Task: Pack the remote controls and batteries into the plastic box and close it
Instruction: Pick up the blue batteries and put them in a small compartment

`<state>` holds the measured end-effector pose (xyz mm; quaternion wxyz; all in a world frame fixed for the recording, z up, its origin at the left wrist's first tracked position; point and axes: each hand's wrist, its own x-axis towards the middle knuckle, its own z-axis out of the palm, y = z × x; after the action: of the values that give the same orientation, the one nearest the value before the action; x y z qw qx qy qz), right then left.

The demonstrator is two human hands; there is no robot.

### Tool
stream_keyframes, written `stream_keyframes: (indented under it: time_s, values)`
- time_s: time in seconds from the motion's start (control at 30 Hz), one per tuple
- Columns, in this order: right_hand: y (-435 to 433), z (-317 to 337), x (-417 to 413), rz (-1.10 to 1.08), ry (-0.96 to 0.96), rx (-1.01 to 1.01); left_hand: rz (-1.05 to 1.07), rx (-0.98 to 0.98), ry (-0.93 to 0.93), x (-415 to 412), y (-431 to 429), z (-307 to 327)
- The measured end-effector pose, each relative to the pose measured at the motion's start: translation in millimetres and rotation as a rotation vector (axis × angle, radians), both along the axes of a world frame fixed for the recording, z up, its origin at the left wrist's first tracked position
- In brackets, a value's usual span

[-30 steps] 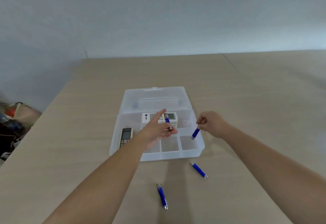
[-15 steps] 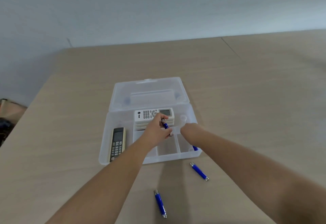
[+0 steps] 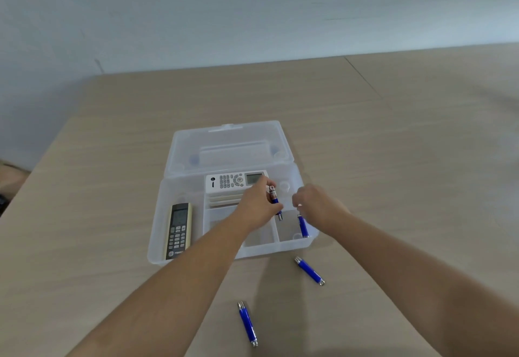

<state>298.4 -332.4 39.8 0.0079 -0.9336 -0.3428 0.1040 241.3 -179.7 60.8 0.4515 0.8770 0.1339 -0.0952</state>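
The clear plastic box [image 3: 157,216] lies open on the table, its lid [image 3: 227,146] folded back. A white remote [image 3: 230,181] sits in the rear section and a dark remote [image 3: 178,230] in the left section. My left hand [image 3: 257,206] hovers over the middle compartments, shut on a blue battery [image 3: 274,199] held upright. My right hand [image 3: 314,205] is over the right front compartment with fingers loosely curled. Another blue battery [image 3: 302,226] rests in that compartment, its upper end just under my fingertips. Two more blue batteries [image 3: 309,270] [image 3: 247,323] lie on the table in front of the box.
The wooden table [image 3: 393,160] runs back to a pale wall, with a seam at the far right. Some blurred items [image 3: 8,182] sit beyond the table's left edge.
My right hand brought its battery down into the right front compartment and lifted slightly off it. My left hand stayed over the box with its battery. The view tilted down.
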Motion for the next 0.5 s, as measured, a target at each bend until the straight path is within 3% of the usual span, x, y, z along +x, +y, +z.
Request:
stream_keyframes:
  time_s: [0.1,0.17,0.3,0.5]
  values:
    - [-23,1,-7,-0.353,0.154,0.416,-0.096,0.143,0.054,3,-23,-3]
    - [-34,-1,-14,-0.558,0.327,0.571,-0.140,0.226,0.100,5,-39,-5]
    - [-40,-5,-23,-0.705,0.572,0.702,-0.163,0.376,0.208,10,-62,-11]
    - [-42,-6,-26,-0.703,0.620,0.745,-0.238,0.456,0.354,20,-73,-20]
